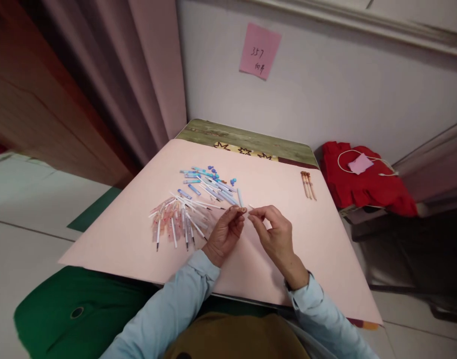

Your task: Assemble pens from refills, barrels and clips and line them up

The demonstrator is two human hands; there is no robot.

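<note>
My left hand (226,230) is closed in a pinch on a small orange-brown pen piece (241,210) held just above the pink sheet (295,234). My right hand (273,230) faces it a few centimetres away, fingers pinched on a thin white refill (251,207) whose tip points toward the left hand. Just left of the hands lies a pile of white refills and pink clear pen barrels (176,219). Behind it lie blue pen barrels and blue caps (209,182). Three assembled orange-brown pens (308,185) lie side by side at the far right of the sheet.
The pink sheet covers a small table whose green wooden top (246,137) shows at the far edge against the wall. A red cloth with a white cable (363,182) sits to the right. A green cushion (78,309) is at lower left. A pink note (259,50) hangs on the wall.
</note>
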